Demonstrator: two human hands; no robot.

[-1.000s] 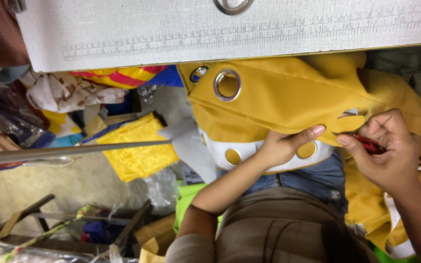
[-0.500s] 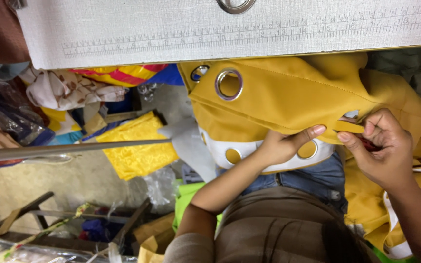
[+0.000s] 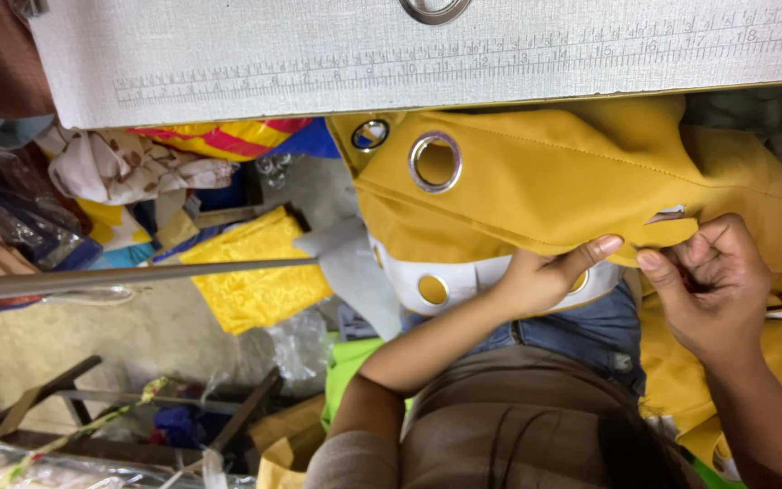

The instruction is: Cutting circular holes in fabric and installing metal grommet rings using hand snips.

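We see a yellow cloth (image 3: 545,181) with silver rings (image 3: 435,162), hanging off the grey tabletop (image 3: 319,63). Our left hand (image 3: 549,276) pinches its lower edge. Just right, our right hand (image 3: 712,290) pinches it too.

Lighting, as we see it: soft, even indoor light, moderately bright, no hard shadows. Pale table edge (image 3: 427,63) at 12 o'clock is brightest, near washed out. Dimmer clutter toward 8 o'clock. Focus: centre sharp; slight softness at the 4 o'clock corner. Mild edge distortion.
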